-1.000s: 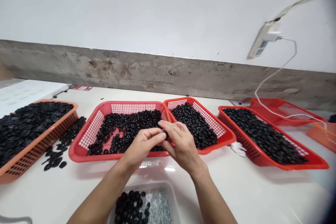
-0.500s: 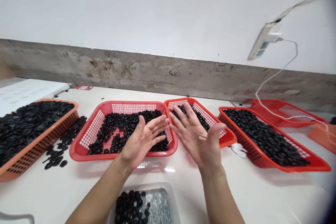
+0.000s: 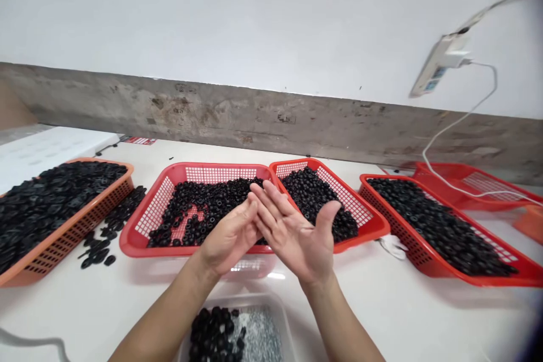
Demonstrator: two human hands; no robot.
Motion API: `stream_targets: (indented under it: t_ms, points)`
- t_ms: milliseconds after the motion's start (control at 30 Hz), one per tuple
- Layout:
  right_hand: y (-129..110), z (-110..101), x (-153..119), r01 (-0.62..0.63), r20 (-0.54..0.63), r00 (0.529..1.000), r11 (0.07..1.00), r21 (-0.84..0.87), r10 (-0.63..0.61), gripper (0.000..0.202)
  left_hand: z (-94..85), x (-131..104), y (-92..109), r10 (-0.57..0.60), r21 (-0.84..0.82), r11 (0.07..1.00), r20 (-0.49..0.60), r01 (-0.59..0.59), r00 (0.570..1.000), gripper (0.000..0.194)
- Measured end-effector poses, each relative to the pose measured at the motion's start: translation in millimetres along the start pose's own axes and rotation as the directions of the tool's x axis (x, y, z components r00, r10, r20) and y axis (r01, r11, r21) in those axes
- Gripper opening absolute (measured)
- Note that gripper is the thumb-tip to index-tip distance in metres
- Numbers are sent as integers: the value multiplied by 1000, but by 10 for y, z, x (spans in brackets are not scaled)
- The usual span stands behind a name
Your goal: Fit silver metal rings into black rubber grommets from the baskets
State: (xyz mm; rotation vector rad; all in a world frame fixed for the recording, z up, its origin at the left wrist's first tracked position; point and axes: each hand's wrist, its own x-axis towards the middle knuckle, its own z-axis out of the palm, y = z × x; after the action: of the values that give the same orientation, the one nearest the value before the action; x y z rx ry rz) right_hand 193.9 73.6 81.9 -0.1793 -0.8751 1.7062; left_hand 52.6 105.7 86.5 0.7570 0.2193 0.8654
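My left hand (image 3: pixel 231 237) is raised over the front edge of the red basket (image 3: pixel 169 251), palm turned inward, its fingers partly behind my right hand. My right hand (image 3: pixel 297 229) is spread with the palm up and thumb apart, and its fingers touch the fingers of my left hand. Nothing shows in either palm. Small black rings (image 3: pixel 220 198) fill much of the basket behind my hands. Below my hands, a clear tray (image 3: pixel 285 322) holds black round parts (image 3: pixel 212 331) on its left and small silvery pieces (image 3: pixel 261 331) on its right.
An orange basket (image 3: pixel 70 237) of flat black parts stands at left, with loose black parts (image 3: pixel 97 251) beside it. Two more red baskets of black parts (image 3: pixel 379 226) (image 3: pixel 424 263) are at right. A white cable (image 3: pixel 456 121) hangs from a power strip (image 3: pixel 430 70).
My hands have come together from a spread, separated pose, and their fingers now touch. The view has shifted slightly, so the baskets appear a little further right.
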Motion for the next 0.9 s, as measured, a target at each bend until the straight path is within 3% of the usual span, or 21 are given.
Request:
stream_targets:
  t_ms: [200,333,400,500,600,700,800,900]
  points:
    - [130,18,20,-6,9,1000,996,-84,7,98,-29,21,19,-17,36,999,-16,18,1000,29]
    - [228,21,-33,77,70,996,925,-372,-55,88,-54,22,13,-16,45,999,-71,19,997,25]
    - [273,28,-73,142,126,989,767,-625,-81,91,-49,18,9,-4,48,999,-82,8,997,26]
    - [318,40,-109,220,197,975,374,-901,-100,109,-17,12,12,10,78,997,-106,-2,994,33]
    - [365,32,-94,243,240,962,2,-970,-126,119,13,8,14,5,120,993,-144,12,990,37]
    - [425,-3,-53,219,288,943,-342,-914,-165,128,8,2,12,-32,51,998,-121,39,992,49]
    - [456,-43,-27,185,312,938,-540,-821,-152,121,-15,-7,17,-79,-57,995,-61,76,995,70]
    - [429,-72,-22,177,310,943,-605,-777,-123,108,-28,-11,33,-87,-89,992,1,87,996,76]
